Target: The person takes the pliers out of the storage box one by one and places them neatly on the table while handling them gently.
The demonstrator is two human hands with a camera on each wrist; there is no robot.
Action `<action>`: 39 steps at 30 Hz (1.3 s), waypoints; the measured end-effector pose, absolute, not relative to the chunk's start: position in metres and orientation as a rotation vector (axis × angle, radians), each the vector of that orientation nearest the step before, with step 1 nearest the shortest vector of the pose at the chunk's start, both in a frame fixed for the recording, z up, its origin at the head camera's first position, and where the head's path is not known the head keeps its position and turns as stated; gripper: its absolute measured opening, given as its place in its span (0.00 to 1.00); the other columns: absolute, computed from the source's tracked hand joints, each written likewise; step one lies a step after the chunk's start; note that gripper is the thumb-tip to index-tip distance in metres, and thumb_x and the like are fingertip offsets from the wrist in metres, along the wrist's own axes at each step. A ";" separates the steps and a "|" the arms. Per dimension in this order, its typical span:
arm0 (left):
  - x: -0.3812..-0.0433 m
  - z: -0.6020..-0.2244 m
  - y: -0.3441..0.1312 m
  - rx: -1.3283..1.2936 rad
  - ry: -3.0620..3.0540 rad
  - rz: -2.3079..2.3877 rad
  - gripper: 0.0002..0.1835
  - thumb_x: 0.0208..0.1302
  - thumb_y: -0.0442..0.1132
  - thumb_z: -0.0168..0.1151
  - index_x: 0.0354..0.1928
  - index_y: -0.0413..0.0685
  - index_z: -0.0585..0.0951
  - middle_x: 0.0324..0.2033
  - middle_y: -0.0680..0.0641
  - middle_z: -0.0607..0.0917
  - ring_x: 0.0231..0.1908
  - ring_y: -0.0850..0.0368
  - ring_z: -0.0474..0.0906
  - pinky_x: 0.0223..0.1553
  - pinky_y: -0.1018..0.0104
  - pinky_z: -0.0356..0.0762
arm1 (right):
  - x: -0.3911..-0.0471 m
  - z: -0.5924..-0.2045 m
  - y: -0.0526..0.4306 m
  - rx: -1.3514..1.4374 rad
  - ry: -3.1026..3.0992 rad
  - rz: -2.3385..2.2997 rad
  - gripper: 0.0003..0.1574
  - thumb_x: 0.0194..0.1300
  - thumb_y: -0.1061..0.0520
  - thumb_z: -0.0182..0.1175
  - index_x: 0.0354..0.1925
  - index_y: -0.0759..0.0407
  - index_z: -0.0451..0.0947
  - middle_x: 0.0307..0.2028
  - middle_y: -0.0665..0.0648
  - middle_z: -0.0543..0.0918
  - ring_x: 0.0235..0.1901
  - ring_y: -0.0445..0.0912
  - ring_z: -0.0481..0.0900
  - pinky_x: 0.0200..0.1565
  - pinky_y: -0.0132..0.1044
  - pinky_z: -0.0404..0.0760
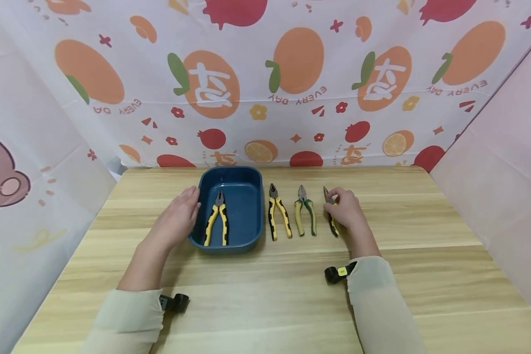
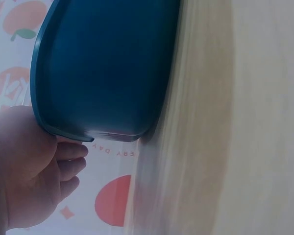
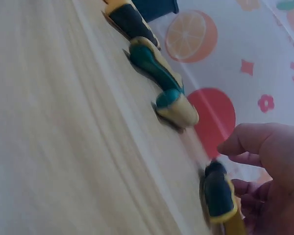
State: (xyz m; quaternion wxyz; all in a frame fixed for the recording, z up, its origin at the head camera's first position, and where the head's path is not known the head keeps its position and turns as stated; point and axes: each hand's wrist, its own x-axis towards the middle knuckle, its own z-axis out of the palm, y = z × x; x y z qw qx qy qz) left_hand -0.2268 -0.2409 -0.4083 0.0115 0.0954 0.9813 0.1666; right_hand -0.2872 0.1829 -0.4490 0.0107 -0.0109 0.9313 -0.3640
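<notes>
In the head view, my left hand (image 1: 177, 219) rests against the left rim of a blue plastic tub (image 1: 256, 236), its fingers extended along the outside. The left wrist view shows this hand (image 2: 34, 171) beside the tub's wall (image 2: 103, 68). One pair of yellow-and-black pliers (image 1: 223, 221) lies inside the tub, jaws pointing away. Over at the right, my right hand (image 1: 345, 209) pinches another pair of yellow-and-black pliers (image 1: 334, 227) near the pivot, partly hiding it. Their handle (image 3: 219, 193) shows beside the fingers in the right wrist view.
Between the tub and my right hand lie yellow-and-black pliers (image 1: 280, 211) and green-and-cream pliers (image 1: 306, 209), both with spread handles. The wooden table (image 1: 256, 305) ends at a fruit-patterned cloth (image 1: 256, 123) behind, with pale cloth hanging on both sides.
</notes>
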 end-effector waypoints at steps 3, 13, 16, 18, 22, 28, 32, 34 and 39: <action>-0.228 -0.407 -0.240 0.303 3.066 0.499 0.29 0.79 0.42 0.41 0.74 0.33 0.55 0.75 0.35 0.55 0.75 0.38 0.48 0.74 0.41 0.49 | -0.281 -0.437 0.166 -0.109 2.957 -1.162 0.19 0.62 0.53 0.58 0.51 0.58 0.77 0.47 0.63 0.73 0.47 0.56 0.69 0.45 0.48 0.74; -0.234 -0.409 -0.230 0.331 3.062 0.457 0.29 0.78 0.41 0.42 0.73 0.32 0.57 0.74 0.35 0.57 0.75 0.39 0.50 0.74 0.42 0.50 | -0.230 -0.401 0.036 -0.766 2.950 -1.053 0.15 0.68 0.50 0.61 0.51 0.49 0.81 0.51 0.54 0.78 0.50 0.47 0.73 0.51 0.43 0.80; -0.233 -0.411 -0.227 0.334 3.052 0.482 0.29 0.78 0.41 0.42 0.73 0.32 0.57 0.74 0.35 0.58 0.75 0.40 0.50 0.75 0.42 0.49 | -0.226 -0.409 0.005 -1.019 2.891 -0.845 0.15 0.68 0.48 0.61 0.52 0.47 0.81 0.49 0.53 0.79 0.48 0.45 0.73 0.50 0.39 0.80; -0.232 -0.412 -0.225 0.343 3.055 0.494 0.28 0.78 0.41 0.42 0.73 0.31 0.58 0.74 0.35 0.59 0.75 0.40 0.50 0.75 0.42 0.48 | -0.227 -0.414 -0.010 -1.129 2.844 -0.708 0.16 0.68 0.47 0.61 0.53 0.46 0.81 0.50 0.52 0.79 0.48 0.45 0.73 0.53 0.38 0.80; -0.232 -0.413 -0.225 0.358 3.072 0.489 0.28 0.78 0.40 0.43 0.72 0.30 0.59 0.73 0.34 0.60 0.75 0.40 0.52 0.75 0.42 0.49 | -0.232 -0.419 -0.031 -1.225 2.764 -0.501 0.18 0.69 0.45 0.60 0.56 0.41 0.81 0.56 0.48 0.79 0.51 0.44 0.73 0.56 0.39 0.78; -0.229 -0.412 -0.230 0.351 3.070 0.487 0.28 0.78 0.40 0.43 0.72 0.30 0.59 0.73 0.34 0.60 0.75 0.40 0.51 0.75 0.43 0.49 | -0.236 -0.422 -0.046 -1.250 2.578 -0.486 0.20 0.73 0.42 0.53 0.59 0.37 0.79 0.57 0.38 0.81 0.47 0.42 0.70 0.47 0.36 0.74; -0.226 -0.412 -0.235 0.340 3.064 0.503 0.28 0.78 0.40 0.42 0.72 0.30 0.58 0.74 0.34 0.59 0.75 0.40 0.51 0.75 0.43 0.48 | -0.236 -0.423 -0.051 -1.201 2.570 -0.537 0.19 0.72 0.41 0.54 0.57 0.38 0.81 0.51 0.37 0.83 0.43 0.41 0.68 0.42 0.34 0.71; -0.225 -0.411 -0.238 0.337 3.065 0.514 0.28 0.78 0.40 0.42 0.72 0.30 0.58 0.74 0.34 0.59 0.75 0.40 0.50 0.75 0.43 0.48 | -0.235 -0.422 -0.054 -1.194 2.623 -0.550 0.17 0.72 0.42 0.56 0.54 0.39 0.82 0.48 0.39 0.84 0.41 0.42 0.68 0.41 0.34 0.71; -0.224 -0.410 -0.245 0.329 3.073 0.532 0.28 0.78 0.40 0.41 0.73 0.30 0.58 0.74 0.34 0.59 0.75 0.40 0.50 0.75 0.43 0.48 | -0.234 -0.421 -0.062 -1.056 2.816 -0.458 0.19 0.69 0.39 0.58 0.55 0.38 0.80 0.54 0.48 0.79 0.47 0.46 0.68 0.47 0.39 0.75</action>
